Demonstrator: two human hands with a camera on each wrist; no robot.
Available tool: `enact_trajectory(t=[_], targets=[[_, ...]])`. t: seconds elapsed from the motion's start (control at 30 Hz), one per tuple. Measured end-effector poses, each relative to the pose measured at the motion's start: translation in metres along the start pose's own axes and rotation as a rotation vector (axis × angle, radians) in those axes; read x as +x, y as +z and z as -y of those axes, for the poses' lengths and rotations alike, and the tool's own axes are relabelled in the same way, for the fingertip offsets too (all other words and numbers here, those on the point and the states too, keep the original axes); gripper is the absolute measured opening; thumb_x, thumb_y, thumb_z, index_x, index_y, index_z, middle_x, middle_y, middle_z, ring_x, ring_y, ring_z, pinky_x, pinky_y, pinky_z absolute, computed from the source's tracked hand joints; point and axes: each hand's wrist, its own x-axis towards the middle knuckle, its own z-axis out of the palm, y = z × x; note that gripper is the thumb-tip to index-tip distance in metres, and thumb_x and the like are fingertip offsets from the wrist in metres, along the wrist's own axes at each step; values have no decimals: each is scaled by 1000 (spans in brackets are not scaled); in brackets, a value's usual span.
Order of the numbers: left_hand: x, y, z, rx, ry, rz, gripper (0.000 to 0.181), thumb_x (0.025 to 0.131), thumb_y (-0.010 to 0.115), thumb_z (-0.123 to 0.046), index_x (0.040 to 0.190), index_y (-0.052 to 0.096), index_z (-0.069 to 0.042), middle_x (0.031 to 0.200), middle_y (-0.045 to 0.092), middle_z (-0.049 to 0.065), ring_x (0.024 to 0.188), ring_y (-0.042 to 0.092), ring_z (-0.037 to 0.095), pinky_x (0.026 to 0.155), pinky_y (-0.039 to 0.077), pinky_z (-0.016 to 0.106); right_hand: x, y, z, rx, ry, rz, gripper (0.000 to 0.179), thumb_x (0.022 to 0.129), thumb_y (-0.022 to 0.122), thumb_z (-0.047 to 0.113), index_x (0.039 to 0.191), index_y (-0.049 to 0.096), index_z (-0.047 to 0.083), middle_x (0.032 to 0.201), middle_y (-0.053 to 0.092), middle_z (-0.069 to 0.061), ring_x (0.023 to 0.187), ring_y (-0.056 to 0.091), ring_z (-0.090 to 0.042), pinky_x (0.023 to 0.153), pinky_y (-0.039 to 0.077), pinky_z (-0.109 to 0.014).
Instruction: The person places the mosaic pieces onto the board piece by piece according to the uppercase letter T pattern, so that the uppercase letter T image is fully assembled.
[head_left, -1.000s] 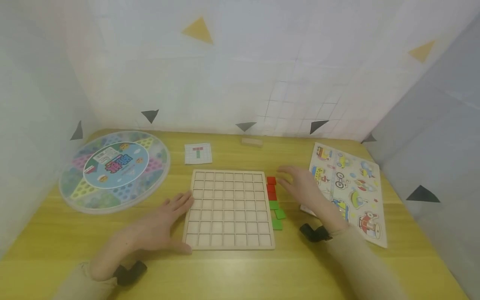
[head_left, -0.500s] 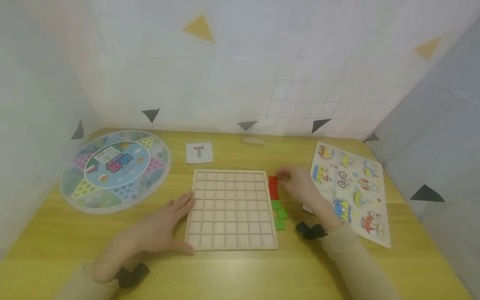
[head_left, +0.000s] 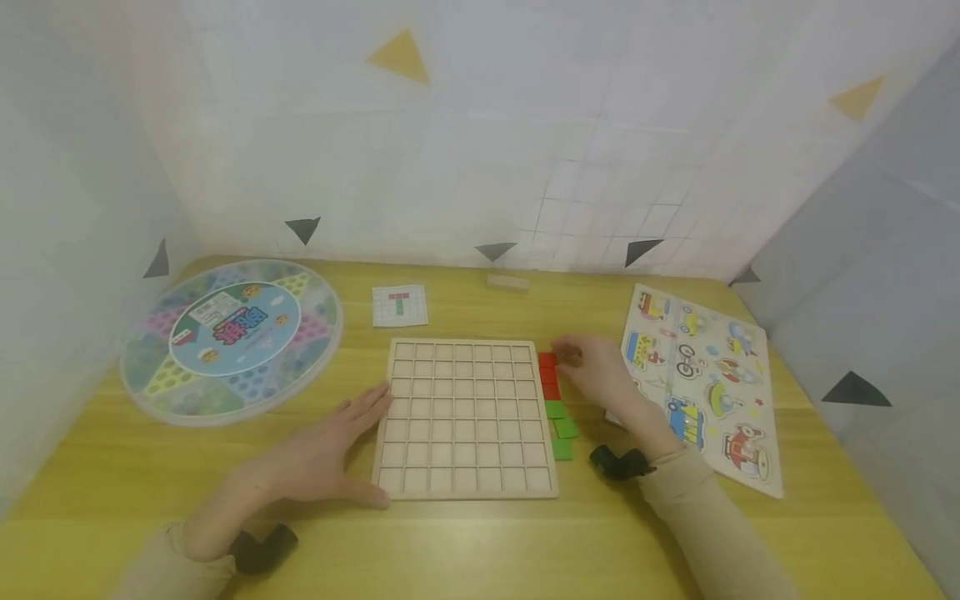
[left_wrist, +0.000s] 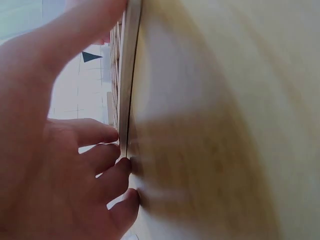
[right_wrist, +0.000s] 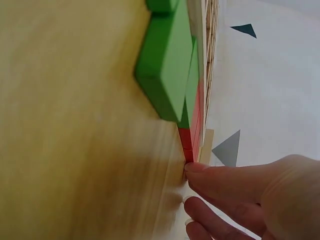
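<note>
A square wooden grid board (head_left: 465,419) lies on the table, its cells bare. My left hand (head_left: 322,454) spreads along its left side, fingertips at the left edge and thumb by the near left corner; in the left wrist view the fingers (left_wrist: 112,177) meet the board's side. Along the right edge runs a column of small square tiles. Red tiles (head_left: 550,379) are at the far end and green tiles (head_left: 562,450) nearer me, one green tile (right_wrist: 165,70) turned askew. My right hand (head_left: 600,375) pinches the farthest red tile (head_left: 547,360) with thumb and forefinger, its tile end partly hidden.
A small card (head_left: 400,306) with a red and green T pattern lies behind the board. A round game box (head_left: 232,342) is at the left, a picture puzzle board (head_left: 705,392) at the right. A small wooden block (head_left: 507,283) sits by the back wall.
My right thumb and fingers have drawn together at the far red tile. The left hand keeps its place at the board's edge. The whole view has shifted slightly.
</note>
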Motion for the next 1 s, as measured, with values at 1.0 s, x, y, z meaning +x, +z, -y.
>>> enact_trajectory(t=[1.0], targets=[[-1, -1, 2, -17, -17, 24, 126, 69, 72, -76, 161, 16, -11, 169, 6, 7, 147, 19, 52, 116, 26, 67, 0, 2, -2, -59, -6, -48, 28, 90, 74, 11, 116, 71, 1, 111, 74, -16, 104, 69, -34, 90, 56, -50]])
